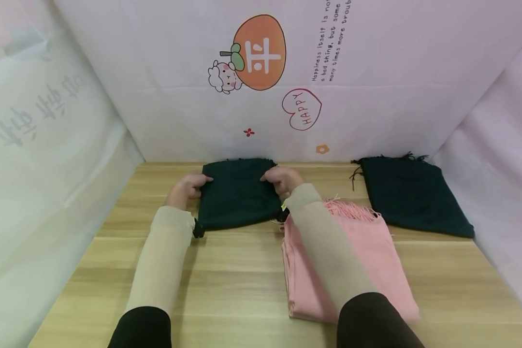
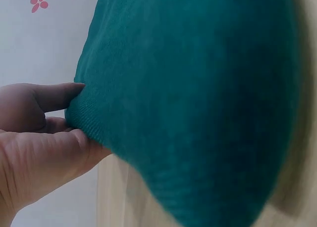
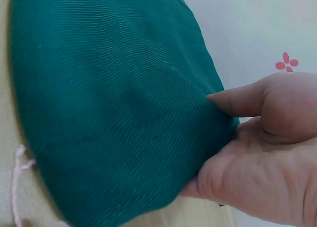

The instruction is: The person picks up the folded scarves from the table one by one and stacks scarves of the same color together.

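Observation:
A folded dark green scarf (image 1: 239,195) is at the back middle of the table, by the wall. My left hand (image 1: 186,189) pinches its left side between thumb and fingers; my right hand (image 1: 283,180) grips the right side the same way. In the left wrist view, the left hand (image 2: 47,133) has the cloth edge between thumb and fingers, and the green scarf (image 2: 188,98) bulges beside it. The right wrist view shows the right hand (image 3: 267,143) pinching the opposite edge of the scarf (image 3: 114,103).
A folded pink scarf (image 1: 365,261) with fringe lies at the front right, partly under my right forearm. Another folded dark green scarf (image 1: 411,195) lies at the back right. White printed cloth walls (image 1: 178,116) enclose the wooden table (image 1: 230,285) at the back and sides.

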Demonstrator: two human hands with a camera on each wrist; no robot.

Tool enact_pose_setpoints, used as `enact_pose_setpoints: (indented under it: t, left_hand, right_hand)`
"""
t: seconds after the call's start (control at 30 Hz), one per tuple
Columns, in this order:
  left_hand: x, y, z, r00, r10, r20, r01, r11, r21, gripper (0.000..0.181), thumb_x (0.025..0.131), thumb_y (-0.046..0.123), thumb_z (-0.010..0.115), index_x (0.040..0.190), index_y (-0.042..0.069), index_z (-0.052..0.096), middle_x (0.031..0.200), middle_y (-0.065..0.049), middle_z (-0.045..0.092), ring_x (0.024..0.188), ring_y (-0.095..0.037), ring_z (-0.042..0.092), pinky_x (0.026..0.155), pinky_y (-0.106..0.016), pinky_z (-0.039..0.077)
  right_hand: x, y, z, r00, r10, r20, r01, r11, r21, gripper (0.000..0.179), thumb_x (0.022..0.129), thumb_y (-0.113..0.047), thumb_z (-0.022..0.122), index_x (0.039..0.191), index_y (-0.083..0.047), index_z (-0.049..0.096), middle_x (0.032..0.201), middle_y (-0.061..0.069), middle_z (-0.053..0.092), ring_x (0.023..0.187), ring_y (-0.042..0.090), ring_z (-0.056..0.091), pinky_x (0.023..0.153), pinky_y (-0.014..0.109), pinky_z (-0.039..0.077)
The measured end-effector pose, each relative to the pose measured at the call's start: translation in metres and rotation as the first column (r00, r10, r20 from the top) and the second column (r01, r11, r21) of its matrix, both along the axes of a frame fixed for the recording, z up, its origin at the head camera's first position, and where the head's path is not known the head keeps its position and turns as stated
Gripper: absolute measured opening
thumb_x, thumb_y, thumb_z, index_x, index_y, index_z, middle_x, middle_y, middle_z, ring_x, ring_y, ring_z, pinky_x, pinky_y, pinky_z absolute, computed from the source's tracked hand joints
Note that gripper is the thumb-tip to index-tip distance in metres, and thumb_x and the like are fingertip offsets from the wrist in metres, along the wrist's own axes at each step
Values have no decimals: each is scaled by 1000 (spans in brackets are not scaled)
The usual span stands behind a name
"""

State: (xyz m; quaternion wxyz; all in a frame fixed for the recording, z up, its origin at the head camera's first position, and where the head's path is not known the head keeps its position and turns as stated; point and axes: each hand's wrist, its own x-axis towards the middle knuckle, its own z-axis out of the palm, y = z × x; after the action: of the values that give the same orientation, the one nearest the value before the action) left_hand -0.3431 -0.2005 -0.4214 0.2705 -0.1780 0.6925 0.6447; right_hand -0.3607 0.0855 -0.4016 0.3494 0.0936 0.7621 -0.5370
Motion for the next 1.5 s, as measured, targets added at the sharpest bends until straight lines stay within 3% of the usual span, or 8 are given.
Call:
enact_pose_setpoints:
  t: [0.03,0.1,0.2,0.27,0.33,0.6,1.13,1.5]
  left_hand:
    - [-1,-1,0,1000,4,2,-4,1000,-5,67,111,12,37,163,2,-5,171,-11,-7,156,-28,11,122,-41,26]
    - [-2,-2,1,1000,18,15,-18,1000,-7,68,111,11,37,162,2,-6,171,-10,-9,156,-26,7,123,-38,25]
    - [-3,-2,4,1000,5,11,-4,999,-37,68,111,11,35,162,3,-8,171,-9,-10,156,-24,4,123,-38,24]
    - [-3,-1,6,1000,-13,-1,13,998,-55,68,111,12,35,162,3,-9,171,-10,-10,155,-24,5,123,-39,24]
    - [-1,0,9,999,-35,-19,34,997,-71,69,111,12,34,162,4,-11,171,-11,-10,155,-26,7,122,-40,25]
    - [10,1,29,989,-92,-115,95,995,21,70,112,12,27,161,19,-23,170,-12,-14,155,-35,12,122,-48,27]
    - [19,1,50,978,-115,-172,121,992,20,75,112,13,31,157,18,-29,169,-13,-17,156,-34,7,123,-49,22]
    - [27,-3,60,963,-171,-211,171,985,-19,69,113,15,31,162,12,-18,170,-17,-7,155,-38,12,122,-52,24]
  right_hand:
    - [0,-1,0,1000,-6,8,6,1000,-10,59,106,-15,54,159,-10,27,160,8,28,67,14,27,60,25,31]
    - [0,-2,0,1000,14,12,-14,1000,-27,61,107,-13,53,161,-10,24,162,6,26,69,10,34,60,23,37]
    - [1,-3,2,999,46,-9,-46,998,-40,69,107,-10,50,165,-10,12,168,4,16,112,15,46,89,24,47]
    - [2,-2,4,999,47,-19,-48,997,-65,73,108,-8,48,165,-13,3,170,3,9,140,19,30,109,30,40]
    - [3,-1,5,999,35,-32,-38,996,-81,75,107,-5,47,165,-14,1,171,3,7,149,23,24,116,37,37]
    - [13,6,13,997,42,-66,-52,987,-150,76,108,-5,45,166,-16,-4,172,8,1,154,29,18,119,53,29]
    - [28,16,28,991,59,-117,-75,987,-139,74,109,-11,45,165,-13,-3,171,13,4,155,30,17,119,57,29]
    - [42,17,41,984,84,-159,-106,985,-136,74,110,-13,46,165,-9,-3,171,14,3,155,33,18,117,60,30]
